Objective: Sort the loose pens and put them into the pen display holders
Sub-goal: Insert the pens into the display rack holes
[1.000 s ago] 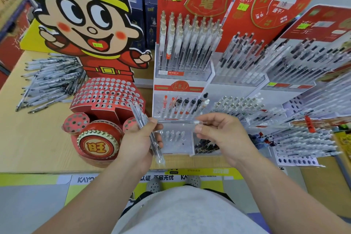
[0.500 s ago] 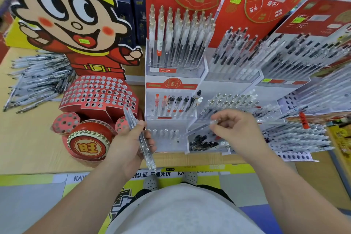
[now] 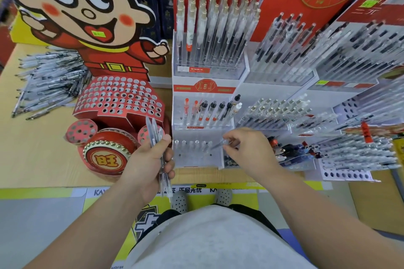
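We are gripping spare pens in our left hand as stock; our right hand is pinching one pen, aiming it at the near holder.

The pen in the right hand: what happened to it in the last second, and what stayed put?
The right hand drew the pen away from the left hand, tilted it and lowered its tip toward the clear front holder; not yet seated. The left hand still grips its bundle; the loose pile is unchanged.
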The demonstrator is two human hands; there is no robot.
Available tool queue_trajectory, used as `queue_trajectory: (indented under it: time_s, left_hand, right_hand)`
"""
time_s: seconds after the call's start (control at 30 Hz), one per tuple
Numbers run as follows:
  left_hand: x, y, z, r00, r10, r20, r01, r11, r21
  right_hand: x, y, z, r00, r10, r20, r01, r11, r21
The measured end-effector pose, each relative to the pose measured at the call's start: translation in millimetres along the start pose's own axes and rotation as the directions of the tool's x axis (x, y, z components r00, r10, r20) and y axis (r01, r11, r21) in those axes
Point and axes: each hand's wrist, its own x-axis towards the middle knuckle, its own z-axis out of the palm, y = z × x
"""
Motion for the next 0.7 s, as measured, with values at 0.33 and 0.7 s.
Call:
queue_trajectory:
  time_s: [0.33, 0.7]
  left_hand:
    - [-5, 4, -4, 1.0, -0.017, 0.008, 0.017, 1.0, 0.001]
    - [-12, 6, -4, 0.997, -0.021, 0.069, 0.021, 1.0, 0.005]
  right_hand:
    - [12, -5, 19, 0.995, 0.003, 0.099, 0.014, 0.986, -0.169]
    - [18, -5, 31, 0.994, 0.018, 0.108, 0.009, 0.97, -0.241]
